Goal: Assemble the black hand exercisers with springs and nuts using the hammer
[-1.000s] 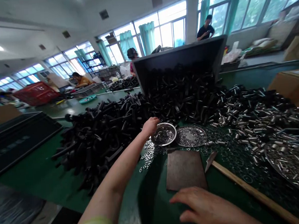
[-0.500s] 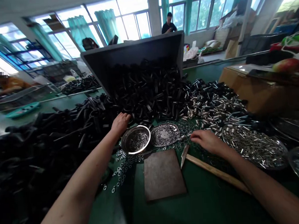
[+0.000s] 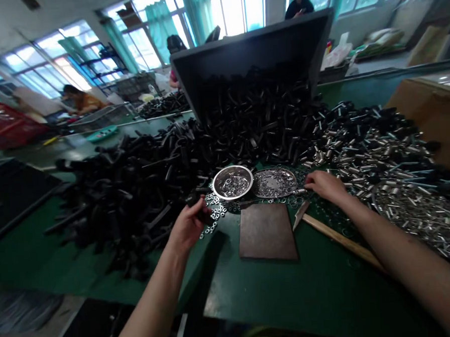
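Note:
My left hand (image 3: 190, 223) is closed around a black plastic part (image 3: 192, 199), held above the table left of the bare plate. Fingers cover much of that part, so its full shape is hidden. My right hand (image 3: 326, 187) has its fingertips pinched together, close to a small silver metal sleeve (image 3: 300, 190) beside the oval tray (image 3: 257, 191). Whether the fingers grip that sleeve I cannot tell. A round steel bowl (image 3: 215, 193) with small metal rings stands between my hands. Loose washers (image 3: 216, 209) are scattered near my left hand.
A square metal plate (image 3: 267, 232) lies in front, with a hammer (image 3: 340, 238) on its right. Black parts (image 3: 135, 183) are heaped on the left and spill from a tilted grey bin (image 3: 249, 51). Metal pins (image 3: 420, 218) lie heaped at right. A person (image 3: 299, 6) is behind the bin.
The view has swung left. My left hand has drawn back from the black heap towards me and now holds a black part. My right hand has come closer to the oval tray's right edge.

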### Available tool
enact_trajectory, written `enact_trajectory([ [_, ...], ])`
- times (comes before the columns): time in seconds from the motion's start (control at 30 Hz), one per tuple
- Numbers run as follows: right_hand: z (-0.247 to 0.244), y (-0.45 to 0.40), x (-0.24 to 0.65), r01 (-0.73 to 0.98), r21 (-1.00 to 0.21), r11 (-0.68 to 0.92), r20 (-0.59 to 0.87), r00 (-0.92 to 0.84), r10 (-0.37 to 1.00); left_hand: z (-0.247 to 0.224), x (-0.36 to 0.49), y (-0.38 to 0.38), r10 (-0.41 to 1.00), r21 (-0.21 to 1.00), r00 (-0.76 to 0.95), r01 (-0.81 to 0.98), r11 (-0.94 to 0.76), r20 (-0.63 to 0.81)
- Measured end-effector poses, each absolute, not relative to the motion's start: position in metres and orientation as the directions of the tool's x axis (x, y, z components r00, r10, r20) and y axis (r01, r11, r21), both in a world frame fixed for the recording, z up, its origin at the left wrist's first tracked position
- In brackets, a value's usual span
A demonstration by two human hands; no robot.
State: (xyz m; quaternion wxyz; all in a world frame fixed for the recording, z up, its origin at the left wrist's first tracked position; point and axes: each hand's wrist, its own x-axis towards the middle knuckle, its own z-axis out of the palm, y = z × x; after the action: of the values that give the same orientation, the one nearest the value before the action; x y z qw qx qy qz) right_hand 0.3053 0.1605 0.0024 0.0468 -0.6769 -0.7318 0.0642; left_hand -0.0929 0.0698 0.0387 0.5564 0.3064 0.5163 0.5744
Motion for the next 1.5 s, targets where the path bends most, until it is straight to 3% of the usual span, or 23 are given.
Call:
enact_trajectory([
  [0.07,0.002,0.157,0.310,0.986,-0.153,0.071,-0.012,-0.074,0.997,0.020,-0.099,0.052,0.947,0.978,-0.248,-0.071,0.194,-0.205],
  [0.13,0.002,0.150,0.312,0.982,-0.153,0.107,-0.015,-0.111,0.994,0.006,-0.104,0.042,0.948,0.938,-0.269,0.250,0.239,-0.170],
  [0.2,0.005,0.137,0.312,0.973,-0.149,0.175,-0.019,-0.179,0.984,-0.003,-0.106,0.037,0.963,0.806,-0.248,0.547,0.228,-0.104],
  [0.3,0.011,0.115,0.309,0.956,-0.139,0.259,-0.027,-0.265,0.964,-0.010,-0.101,0.036,0.988,0.493,-0.152,0.860,0.134,-0.003],
  [0.4,0.017,0.100,0.310,0.945,-0.178,0.275,-0.091,-0.295,0.951,-0.015,-0.096,0.038,0.996,0.223,-0.087,0.972,0.079,0.025],
  [0.5,0.022,0.098,0.319,0.932,-0.277,0.232,-0.142,-0.279,0.950,-0.019,-0.094,0.039,0.998,0.100,-0.056,0.994,0.053,0.024],
  [0.63,0.024,0.110,0.323,0.941,-0.302,0.153,-0.035,-0.172,0.985,-0.018,-0.097,0.040,0.999,0.042,-0.039,0.998,0.039,-0.011],
  [0.77,0.017,0.125,0.303,0.921,-0.334,0.199,0.012,-0.207,0.978,-0.013,-0.105,0.041,0.999,0.126,-0.023,0.992,0.029,-0.047],
  [0.9,0.007,0.134,0.285,0.899,-0.388,0.201,0.020,-0.210,0.977,-0.009,-0.114,0.039,0.996,0.326,0.010,0.945,0.018,-0.086],
  [1.0,0.006,0.135,0.285,0.877,-0.458,0.144,0.054,-0.134,0.990,-0.003,-0.114,0.031,0.991,0.554,-0.108,0.822,0.130,-0.073],
  [1.07,0.010,0.130,0.286,0.852,-0.514,0.103,0.072,-0.077,0.994,0.002,-0.106,0.024,0.974,0.760,-0.198,0.614,0.213,-0.113],
  [1.13,0.018,0.118,0.283,0.702,-0.709,0.069,0.062,-0.035,0.997,0.006,-0.092,0.017,0.952,0.924,-0.223,0.274,0.268,-0.210],
  [1.17,0.023,0.109,0.280,0.550,-0.834,0.051,0.042,-0.029,0.999,0.009,-0.082,0.013,0.943,0.955,-0.209,0.088,0.282,-0.259],
  [1.23,0.034,0.087,0.268,0.143,-0.990,-0.005,-0.014,-0.063,0.998,0.013,-0.060,0.005,0.925,0.925,-0.151,-0.213,0.315,-0.350],
  [1.3,0.043,0.061,0.251,-0.137,-0.988,-0.078,-0.058,-0.140,0.988,0.016,-0.035,-0.004,0.905,0.852,-0.070,-0.375,0.366,-0.420],
  [1.37,0.048,0.035,0.233,-0.229,-0.966,-0.119,-0.076,-0.190,0.979,0.017,-0.012,-0.013,0.890,0.793,0.012,-0.450,0.411,-0.455],
  [1.5,0.043,-0.005,0.206,-0.228,-0.962,-0.149,-0.099,-0.220,0.971,0.018,0.018,-0.022,0.888,0.732,0.050,-0.547,0.407,-0.457],
])
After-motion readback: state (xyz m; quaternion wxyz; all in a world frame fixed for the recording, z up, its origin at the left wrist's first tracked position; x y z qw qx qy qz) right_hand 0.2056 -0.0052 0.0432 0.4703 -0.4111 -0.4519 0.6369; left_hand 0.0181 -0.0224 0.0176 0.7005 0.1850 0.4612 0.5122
